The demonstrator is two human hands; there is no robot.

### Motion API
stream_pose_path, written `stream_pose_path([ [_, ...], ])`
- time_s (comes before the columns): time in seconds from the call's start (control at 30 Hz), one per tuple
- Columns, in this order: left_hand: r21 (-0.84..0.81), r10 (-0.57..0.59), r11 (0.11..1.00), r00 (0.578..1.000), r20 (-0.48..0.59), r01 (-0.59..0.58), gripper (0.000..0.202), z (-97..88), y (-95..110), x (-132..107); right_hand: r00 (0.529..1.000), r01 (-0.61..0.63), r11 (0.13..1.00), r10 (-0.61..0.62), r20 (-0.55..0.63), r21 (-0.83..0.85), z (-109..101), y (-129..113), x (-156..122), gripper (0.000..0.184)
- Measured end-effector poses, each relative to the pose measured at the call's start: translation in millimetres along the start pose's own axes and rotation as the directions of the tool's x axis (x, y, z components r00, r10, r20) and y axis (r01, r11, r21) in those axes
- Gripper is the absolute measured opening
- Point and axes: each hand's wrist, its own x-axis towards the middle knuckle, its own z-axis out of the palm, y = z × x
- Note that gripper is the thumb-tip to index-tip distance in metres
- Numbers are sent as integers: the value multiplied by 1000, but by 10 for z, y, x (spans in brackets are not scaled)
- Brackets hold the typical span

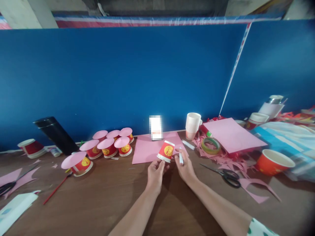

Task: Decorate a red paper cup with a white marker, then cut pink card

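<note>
Left hand (156, 173) was clamped by fingertips on lower rim of small red cup (166, 151) with yellow emblem, wide end down, slightly tilted, seen against pink sheet (144, 149) on brown bench (118, 203). Right hand (186, 168), just beside, was closed on short white tube (181, 159). To person's left I saw seven pink-topped cups (107, 150) clustered; to right lay black-handled scissors (230, 178), tape roll (211, 149), pink scraps (254, 193). Blue partition (147, 72) rose behind.

Brown table (98, 206), pink sheet (145, 149), pink-topped cups (108, 151), scissors (222, 173), black flask (57, 135)
</note>
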Motion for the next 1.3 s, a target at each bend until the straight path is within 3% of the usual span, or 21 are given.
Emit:
stream_pose_path([
  [0.27, -80, -20, 997, 999, -44, 16, 26, 14, 28, -24, 999, 6, 998, -4, -33, 57, -15, 36, -21, 27],
  [1.03, -29, 8, 1000, 1000, -7, -8, 26, 3, 12, -31, 997, 70, 997, -69, -44, 16, -15, 2, -43, 21],
  [1.3, 33, 6, 999, 999, 37, -7, 29, -6, 17, -44, 997, 64, 975, -53, -55, 211, -98, -202, -149, 24],
])
